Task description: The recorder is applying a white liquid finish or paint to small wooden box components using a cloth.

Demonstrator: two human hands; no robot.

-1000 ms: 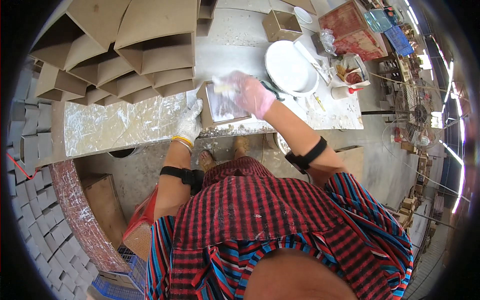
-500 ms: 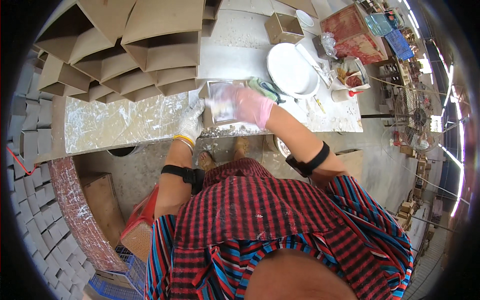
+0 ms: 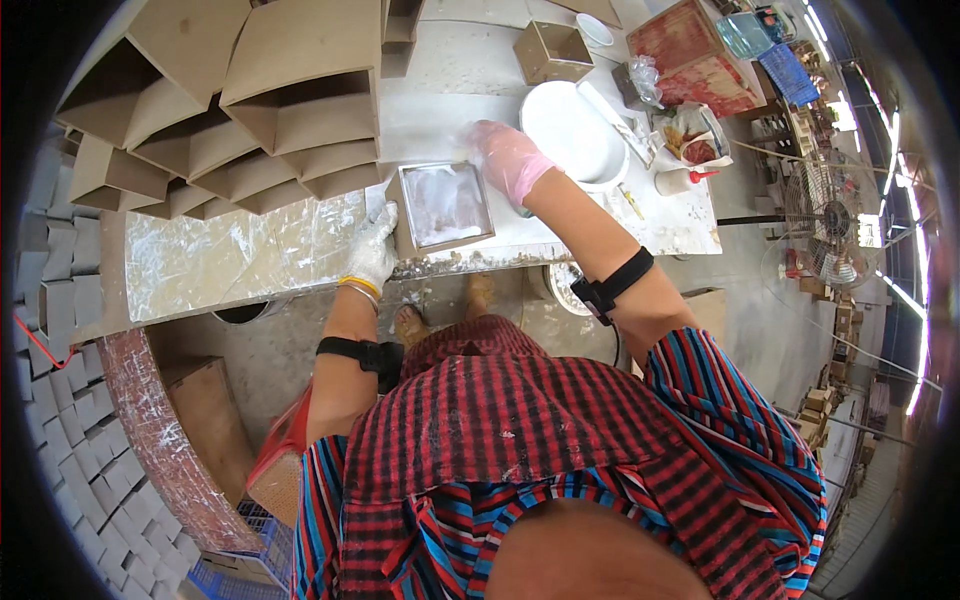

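Note:
A shallow square cardboard box (image 3: 398, 214) lies at the table's front edge, its inside smeared with wet white paste. My left hand (image 3: 372, 248), in a whitish glove, is closed against the left wall of this box, steadying it. My right hand (image 3: 508, 165), in a pink glove, hovers just past the box's right far corner. Motion smears its fingertips, so whether they hold anything is unclear. To its right stands a round white tub (image 3: 575, 135) with white paste inside. A flat white stick (image 3: 612, 108) rests across the tub's rim.
Stacked open cardboard boxes (image 3: 300, 55) fill the table's left back. Farther right are a small square box (image 3: 553, 53), a white bottle with red nozzle (image 3: 680, 181), a plastic bag (image 3: 697, 135) and a red-painted crate (image 3: 690, 55). A standing fan (image 3: 832, 215) is off the right end.
My right hand has moved from over the box's inside to beyond its right far corner, uncovering the pasted interior. My left hand stays at the box's left wall.

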